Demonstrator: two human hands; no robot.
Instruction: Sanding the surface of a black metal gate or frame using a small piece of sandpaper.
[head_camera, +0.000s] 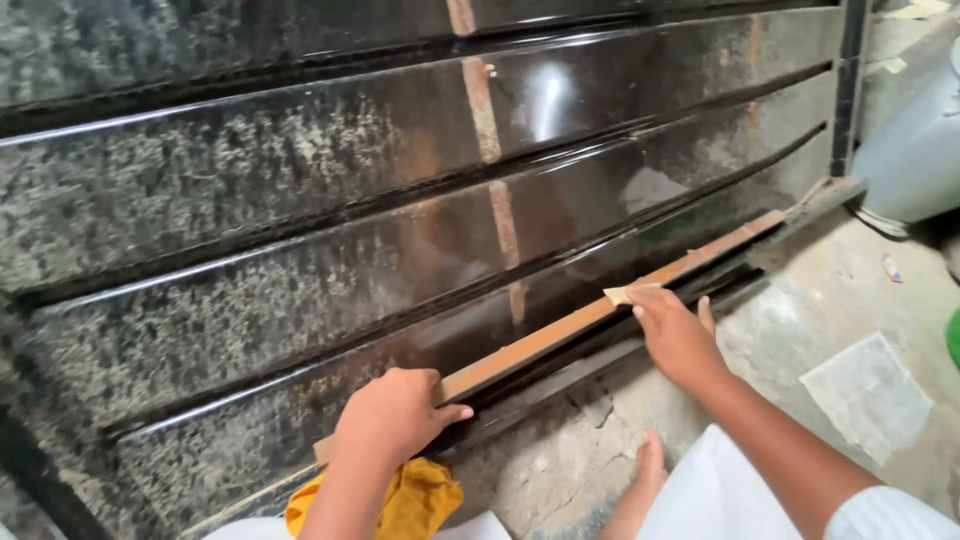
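In front of me rises a stack of glossy black speckled stone slabs (300, 190) catching a bright glare of daylight, over a rough, dusty grey concrete floor (830, 300), with a pale grey plastic drum (915, 150) at my far right.

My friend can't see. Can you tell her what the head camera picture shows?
Two bare hands press on a long wooden strip lying along a glossy black slatted metal gate: left hand nearer, right hand holding a small sandpaper piece.
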